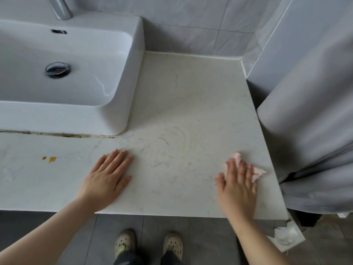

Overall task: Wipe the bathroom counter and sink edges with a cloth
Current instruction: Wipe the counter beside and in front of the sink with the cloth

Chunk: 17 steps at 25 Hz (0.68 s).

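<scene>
From the head view, my left hand (108, 178) lies flat on the counter (187, 104) in the lower middle of the frame, palm down, fingers stretched out and a little apart, thumb out to the side. It has nothing in it; it only rests on the stone near the front edge.

My right hand (237, 183) is at the lower right, also palm down, fingers straight and lightly spread. It presses on the cloth (257, 172), a small pink-and-white rag that sticks out past my fingertips and toward the right edge of the counter. I do not grip it; my fingers lie flat on top of it and pin it to the surface. The hand looks slightly blurred.

The counter is pale marble-like stone and fills the middle of the frame. Faint curved smears show on it between my hands and the sink (80, 115). Two orange stains (50, 159) sit at the lower left, well apart from my left hand.

The sink is white and fills the upper left, with its drain (57, 69) in the basin and the tap (61, 7) at the top edge. A dark, grimy line (63, 135) runs along the seam where the sink's front meets the counter.

A grey curtain (313, 119) hangs down the right side. My shoes (172, 245) show on the floor tiles at the bottom.
</scene>
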{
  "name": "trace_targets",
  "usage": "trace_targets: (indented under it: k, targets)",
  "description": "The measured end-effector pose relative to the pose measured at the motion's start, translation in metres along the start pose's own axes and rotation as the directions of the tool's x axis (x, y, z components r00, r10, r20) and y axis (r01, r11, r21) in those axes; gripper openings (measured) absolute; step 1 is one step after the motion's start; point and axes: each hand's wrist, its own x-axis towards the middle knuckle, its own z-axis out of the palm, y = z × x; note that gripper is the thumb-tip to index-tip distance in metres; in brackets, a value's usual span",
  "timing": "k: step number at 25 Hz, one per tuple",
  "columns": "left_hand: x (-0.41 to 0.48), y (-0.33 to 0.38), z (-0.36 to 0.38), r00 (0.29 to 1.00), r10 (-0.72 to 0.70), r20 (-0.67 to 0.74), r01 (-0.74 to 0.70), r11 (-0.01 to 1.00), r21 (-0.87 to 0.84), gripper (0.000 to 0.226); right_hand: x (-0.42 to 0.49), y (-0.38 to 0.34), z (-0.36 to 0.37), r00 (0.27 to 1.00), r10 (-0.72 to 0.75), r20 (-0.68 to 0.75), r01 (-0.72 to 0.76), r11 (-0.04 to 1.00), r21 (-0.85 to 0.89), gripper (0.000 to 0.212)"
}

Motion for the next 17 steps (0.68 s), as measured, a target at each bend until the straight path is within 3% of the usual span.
trace_targets:
  k: [3, 5, 7, 8, 9, 11, 13, 15, 17]
  targets:
    - [-0.004, -0.023, -0.001, 0.999, 0.037, 0.013, -0.037, 0.999, 0.005, 0.061, -0.033, -0.102, 0.003, 0.95, -0.311, 0.026, 0.309, 0.95, 0.05, 0.062]
    - [-0.006, -0.036, -0.002, 0.998, 0.061, 0.024, -0.061, 0.998, -0.002, 0.062, -0.05, -0.15, 0.002, 0.86, -0.511, 0.021, 0.506, 0.856, 0.105, 0.059]
    - [-0.009, -0.051, -0.003, 0.996, 0.078, 0.034, -0.078, 0.997, -0.002, 0.061, -0.038, -0.148, 0.002, 0.763, -0.643, 0.065, 0.638, 0.766, 0.079, 0.059]
    - [-0.011, -0.06, -0.004, 0.996, 0.085, 0.037, -0.085, 0.996, -0.004, 0.061, -0.025, -0.139, 0.002, 0.767, -0.639, 0.062, 0.637, 0.769, 0.044, 0.057]
    - [-0.012, -0.065, -0.003, 0.995, 0.098, 0.029, -0.097, 0.995, -0.007, 0.061, -0.01, -0.128, 0.006, 0.822, -0.568, 0.051, 0.568, 0.823, 0.02, 0.056]
    - [-0.011, -0.066, -0.002, 0.994, 0.11, 0.002, -0.11, 0.994, -0.011, 0.062, 0.023, -0.123, 0.008, 0.96, -0.278, 0.019, 0.277, 0.961, 0.024, 0.057]
    - [-0.01, -0.066, -0.001, 0.994, 0.11, -0.011, -0.11, 0.994, 0.0, 0.062, 0.045, -0.159, 0.014, 0.989, -0.147, -0.008, 0.147, 0.987, 0.069, 0.057]
    - [-0.01, -0.067, 0.001, 0.997, 0.079, -0.016, -0.079, 0.997, -0.006, 0.065, 0.05, -0.21, 0.019, 0.968, -0.246, 0.04, 0.241, 0.965, 0.105, 0.059]
    - [-0.01, -0.068, 0.002, 0.999, 0.027, -0.026, -0.027, 1.0, -0.014, 0.071, 0.045, -0.243, 0.019, 0.922, -0.387, -0.005, 0.386, 0.918, 0.096, 0.057]
